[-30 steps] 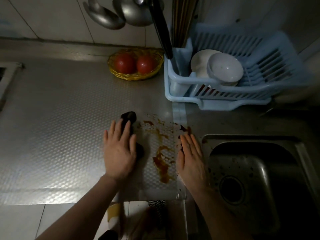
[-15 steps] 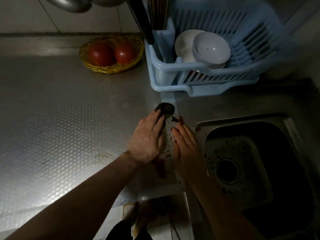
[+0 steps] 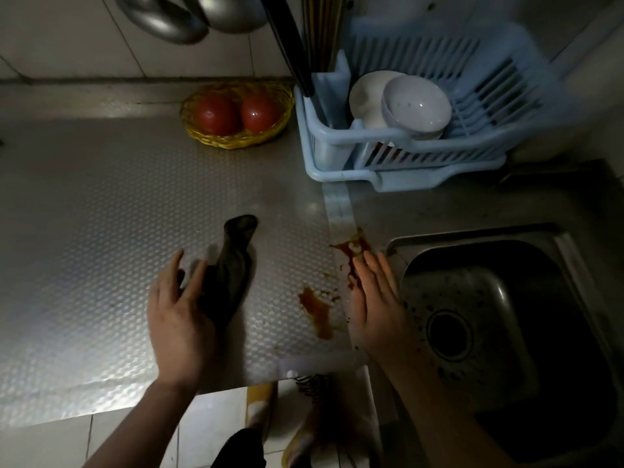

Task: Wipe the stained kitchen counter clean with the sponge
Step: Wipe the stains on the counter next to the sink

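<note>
A dark, limp sponge cloth (image 3: 233, 268) lies on the embossed metal counter (image 3: 101, 231). My left hand (image 3: 179, 319) rests on its near end, fingers spread over it. A red-brown sauce stain (image 3: 317, 309) sits near the counter's front edge, and a second patch (image 3: 353, 246) lies by the sink corner. My right hand (image 3: 374, 302) lies flat, fingers together, on the counter edge beside the sink, touching the stain's right side and holding nothing.
A steel sink (image 3: 489, 319) speckled with sauce is at the right. Behind it stands a blue dish rack (image 3: 422, 143) with white bowls. A yellow basket (image 3: 236, 140) with two tomatoes sits at the back wall. Ladles (image 3: 189, 18) hang above.
My left hand has drawn the cloth back to the left, away from my right hand, uncovering the stain. The stain is smaller than a second ago. The camera has shifted.
</note>
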